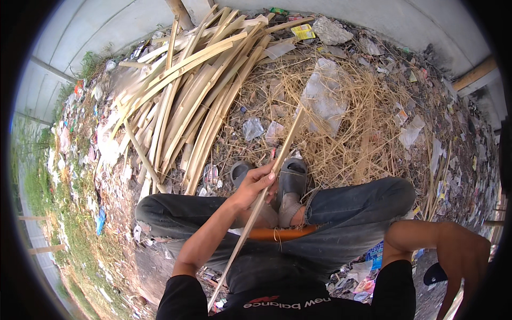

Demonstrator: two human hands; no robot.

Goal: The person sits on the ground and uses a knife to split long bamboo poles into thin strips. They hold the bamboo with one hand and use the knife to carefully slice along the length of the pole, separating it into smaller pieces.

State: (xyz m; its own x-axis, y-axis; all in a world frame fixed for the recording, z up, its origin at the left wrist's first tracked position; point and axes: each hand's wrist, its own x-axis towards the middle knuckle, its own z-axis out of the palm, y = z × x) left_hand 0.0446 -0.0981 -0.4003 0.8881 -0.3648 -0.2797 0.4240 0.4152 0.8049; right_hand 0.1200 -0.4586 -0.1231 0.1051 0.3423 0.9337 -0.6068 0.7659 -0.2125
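Note:
A long, thin bamboo strip [288,145] slants from beside my torso up past my feet, its far end over the ground in front. My left hand [258,185] is closed round its middle, thumb on top, above my dark sandals [293,178]. Out at the right rim, my right hand [470,255] is bent downward, apart from the strip. Next to it are a dark rounded piece [435,274] and a pale, shiny narrow edge [455,305]. The rim distorts its fingers, and what they grip cannot be made out.
A large pile of split bamboo strips [194,96] lies at the front left. Dry straw-like shavings [368,128] and a clear plastic sheet [325,96] cover ground ahead. A rock [332,31] sits near the pale wall [405,21]. An orange bar [282,233] lies between my legs. Litter is scattered around.

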